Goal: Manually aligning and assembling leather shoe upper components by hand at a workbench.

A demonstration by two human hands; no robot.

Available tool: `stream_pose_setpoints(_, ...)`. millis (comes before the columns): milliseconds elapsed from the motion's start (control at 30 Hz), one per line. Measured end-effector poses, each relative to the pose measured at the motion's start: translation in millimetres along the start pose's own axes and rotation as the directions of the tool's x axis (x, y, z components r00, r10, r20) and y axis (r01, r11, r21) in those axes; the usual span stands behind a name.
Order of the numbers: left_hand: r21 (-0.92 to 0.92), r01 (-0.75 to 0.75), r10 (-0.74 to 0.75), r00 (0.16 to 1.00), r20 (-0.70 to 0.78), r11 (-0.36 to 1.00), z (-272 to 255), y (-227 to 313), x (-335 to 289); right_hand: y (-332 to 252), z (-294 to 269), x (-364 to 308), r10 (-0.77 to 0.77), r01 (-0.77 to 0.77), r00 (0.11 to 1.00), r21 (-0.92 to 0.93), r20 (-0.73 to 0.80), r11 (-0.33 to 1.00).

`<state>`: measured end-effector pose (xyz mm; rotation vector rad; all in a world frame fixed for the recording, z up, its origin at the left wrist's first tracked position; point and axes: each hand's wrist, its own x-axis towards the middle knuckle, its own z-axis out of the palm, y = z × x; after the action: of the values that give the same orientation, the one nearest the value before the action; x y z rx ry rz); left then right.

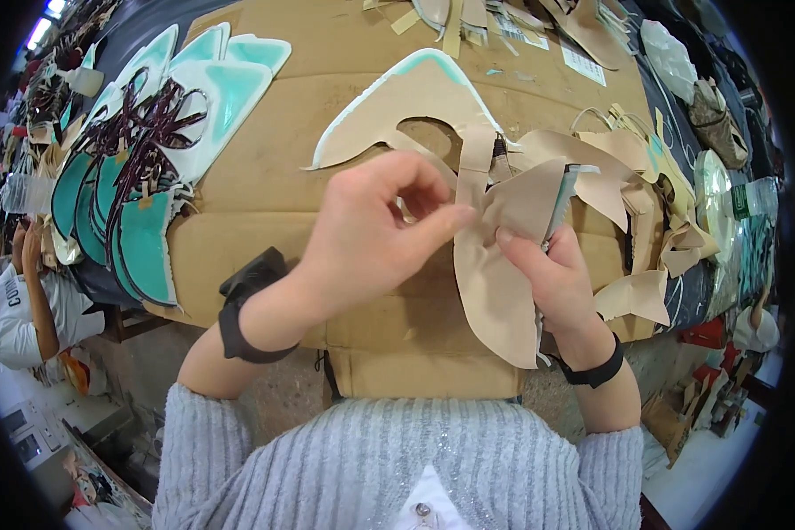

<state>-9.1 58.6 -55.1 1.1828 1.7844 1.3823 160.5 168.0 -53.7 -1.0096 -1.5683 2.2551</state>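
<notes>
A beige leather boot upper piece (495, 300) with a zipper along its right edge hangs over the near side of the table. My right hand (561, 278) grips it at that edge, thumb on top. To its left, my left hand (384, 230) has curled fingers, with the thumb tip reaching the piece's upper left part; what its fingertips hold, if anything, is hidden. Just beyond lies another beige piece (375, 115) with a white and teal border and a cut-out. It meets the held piece near a narrow beige strip (474, 155).
Brown cardboard (265, 177) covers the table. At left lie stacked teal and white pieces (225, 88) with dark laces (132, 132). Beige pieces (623, 185) heap at right, beside a clear plastic bottle (755, 199). More scraps (468, 13) lie at the far edge. Another person (40, 305) is at left.
</notes>
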Motion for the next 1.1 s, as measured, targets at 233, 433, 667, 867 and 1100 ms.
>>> stream_pose_setpoints(233,-0.099,0.107,-0.095,0.988,0.118,0.989,6.5,-1.1,3.2,1.7,3.1,-2.8,-0.022,0.020,0.998,-0.038,-0.052,0.999)
stream_pose_setpoints(433,-0.373,-0.030,0.064,0.995,0.078,0.927,15.2,-14.7,2.4,-2.4,4.1,-5.9,0.056,-0.054,0.995,0.030,-0.077,0.998)
stream_pose_setpoints(667,-0.226,0.097,-0.070,0.990,0.125,0.969,9.5,-9.3,9.5,-0.5,1.7,-8.9,0.051,-0.048,0.997,0.061,-0.056,0.997)
stream_pose_setpoints(867,-0.272,0.051,-0.031,0.997,0.076,0.961,21.7,-7.4,9.2,-2.3,5.6,-12.9,0.115,-0.109,0.993,0.133,-0.036,0.985)
stream_pose_setpoints(1100,-0.202,0.134,-0.116,0.988,0.098,0.970,18.5,-12.8,13.0,-0.8,0.1,-13.3,0.154,-0.163,0.986,0.172,0.065,0.971)
